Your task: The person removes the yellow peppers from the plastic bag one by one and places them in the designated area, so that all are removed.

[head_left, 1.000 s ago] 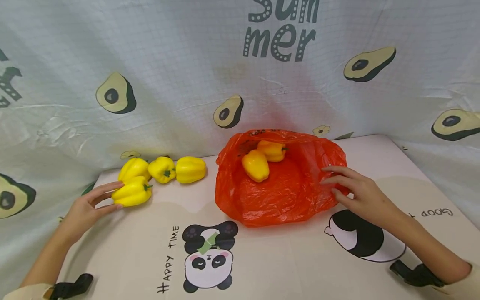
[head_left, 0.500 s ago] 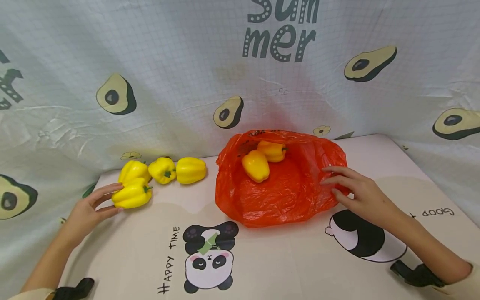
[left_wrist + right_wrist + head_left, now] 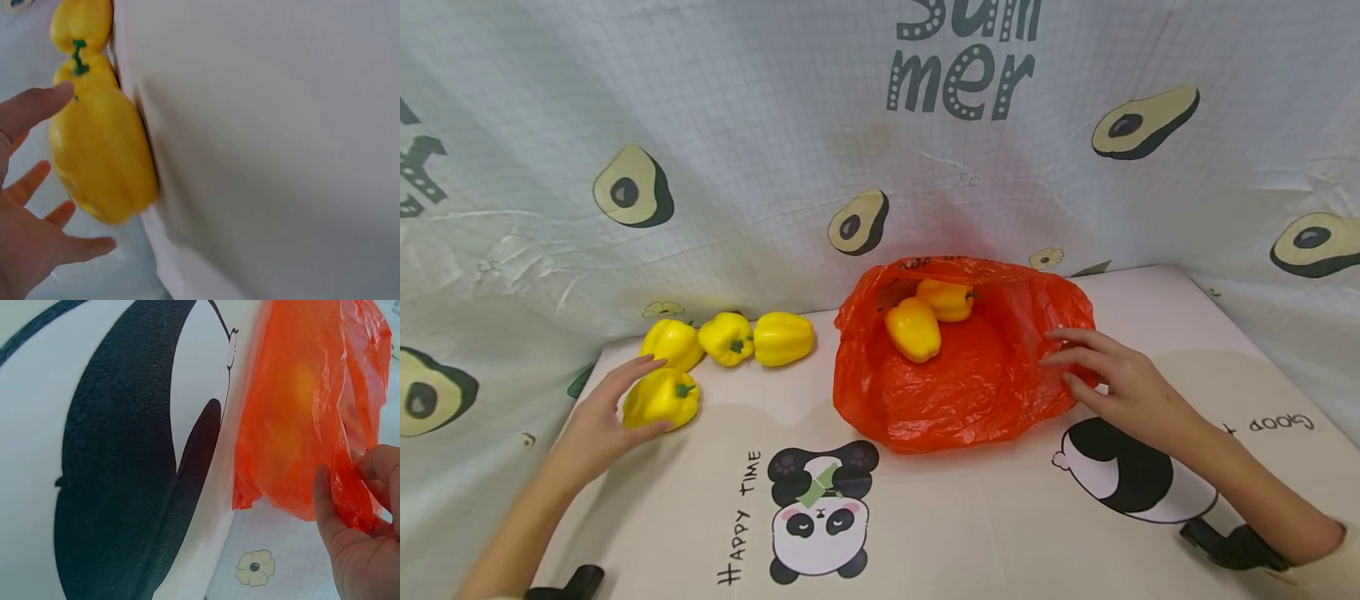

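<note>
A yellow bell pepper [image 3: 662,398] lies at the left, between the parted thumb and fingers of my left hand [image 3: 598,425]. In the left wrist view, that hand's fingers spread beside the large yellow pepper [image 3: 103,150], and a fingertip overlaps it; whether they touch is unclear. An orange-red plastic bag [image 3: 951,408] stands with its mouth spread toward me. Two yellow peppers [image 3: 913,331] lie inside it. My right hand [image 3: 1131,396] pinches the right side of the bag; in the right wrist view, bunched film [image 3: 350,494] runs between thumb and fingers.
Several more yellow peppers [image 3: 726,339] lie in a row behind the left hand, near the table's back edge. A printed curtain [image 3: 760,167] hangs behind the table. The panda-printed tabletop [image 3: 940,525] stretches in front of the bag.
My left hand has shifted slightly right and toward me, its fingers spreading wider. The nearest pepper has turned, its stem now facing me, and sits apart from the one behind. My right hand has stayed put.
</note>
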The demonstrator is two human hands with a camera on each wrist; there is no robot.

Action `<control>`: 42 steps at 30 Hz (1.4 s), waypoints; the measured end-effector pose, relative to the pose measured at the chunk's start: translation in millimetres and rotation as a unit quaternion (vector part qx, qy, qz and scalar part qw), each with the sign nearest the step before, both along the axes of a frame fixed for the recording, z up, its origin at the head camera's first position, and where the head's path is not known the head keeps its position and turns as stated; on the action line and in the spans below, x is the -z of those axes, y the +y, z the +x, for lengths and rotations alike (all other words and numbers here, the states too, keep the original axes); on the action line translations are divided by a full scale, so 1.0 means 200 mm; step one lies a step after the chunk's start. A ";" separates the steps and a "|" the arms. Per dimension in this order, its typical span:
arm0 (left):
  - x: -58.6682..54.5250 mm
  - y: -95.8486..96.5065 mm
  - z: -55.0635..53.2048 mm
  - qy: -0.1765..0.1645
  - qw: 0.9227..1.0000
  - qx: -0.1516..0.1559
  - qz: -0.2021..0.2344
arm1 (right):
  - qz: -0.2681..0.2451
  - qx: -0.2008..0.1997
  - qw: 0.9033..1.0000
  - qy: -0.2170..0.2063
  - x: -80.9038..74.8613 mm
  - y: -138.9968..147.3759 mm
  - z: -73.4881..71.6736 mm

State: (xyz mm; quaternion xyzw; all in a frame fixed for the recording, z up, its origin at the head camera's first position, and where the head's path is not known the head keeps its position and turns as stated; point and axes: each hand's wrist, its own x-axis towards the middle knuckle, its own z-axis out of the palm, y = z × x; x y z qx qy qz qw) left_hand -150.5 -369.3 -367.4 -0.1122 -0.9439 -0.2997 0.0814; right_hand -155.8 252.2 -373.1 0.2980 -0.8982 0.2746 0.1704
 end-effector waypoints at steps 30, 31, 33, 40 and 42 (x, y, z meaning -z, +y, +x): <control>-0.12 0.48 0.05 0.121 0.987 0.100 -0.046 | 0.002 0.000 1.000 0.002 0.02 0.02 0.01; -0.12 0.48 0.05 0.122 0.986 0.102 -0.049 | 0.002 -0.001 1.000 0.004 0.02 0.02 0.01; -0.13 0.51 0.05 0.128 0.985 0.108 -0.051 | 0.003 -0.003 1.000 0.008 0.02 0.02 0.00; -0.16 0.60 0.08 0.157 0.977 0.143 -0.032 | 0.004 -0.005 1.000 0.012 0.01 0.02 0.00; -0.17 0.63 0.09 0.161 0.975 0.152 -0.026 | 0.004 -0.005 1.000 0.010 0.01 0.01 0.00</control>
